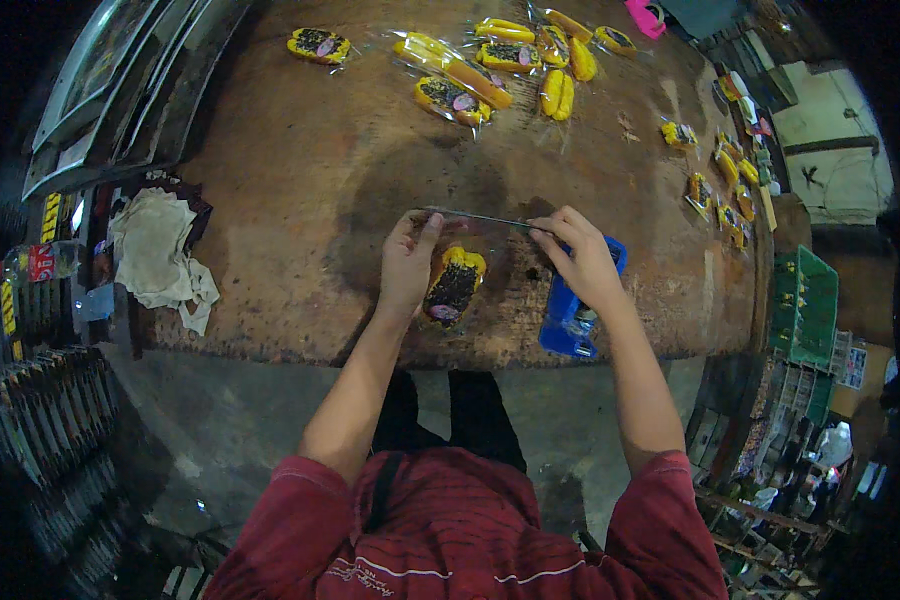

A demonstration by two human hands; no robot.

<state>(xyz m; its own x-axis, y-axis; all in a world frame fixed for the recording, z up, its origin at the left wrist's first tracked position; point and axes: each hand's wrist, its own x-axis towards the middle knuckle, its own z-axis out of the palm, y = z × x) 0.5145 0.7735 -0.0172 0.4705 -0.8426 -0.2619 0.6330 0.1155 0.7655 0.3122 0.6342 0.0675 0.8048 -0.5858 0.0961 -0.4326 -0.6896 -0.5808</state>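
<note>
Both my hands are raised over the near part of the wooden table, pinching the two ends of a thin, taut edge, which looks like the mouth of a clear plastic bag (pixel 485 218). My left hand (pixel 410 255) is closed at its left end, and my right hand (pixel 582 255) at its right end. Below and between them lies a yellow bun (pixel 455 285) with a dark crumbly topping and a pinkish round spot, seemingly inside this bag. Partly under my right hand and forearm stands a blue tape dispenser (pixel 568 325).
Several yellow buns in clear wrapping (pixel 510 55) lie across the far table (pixel 270 180), with more wrapped buns (pixel 735 165) at right. A crumpled cloth (pixel 160 250) lies at the left edge. A green crate (pixel 805 305) stands at right, metal trays (pixel 140 90) far left.
</note>
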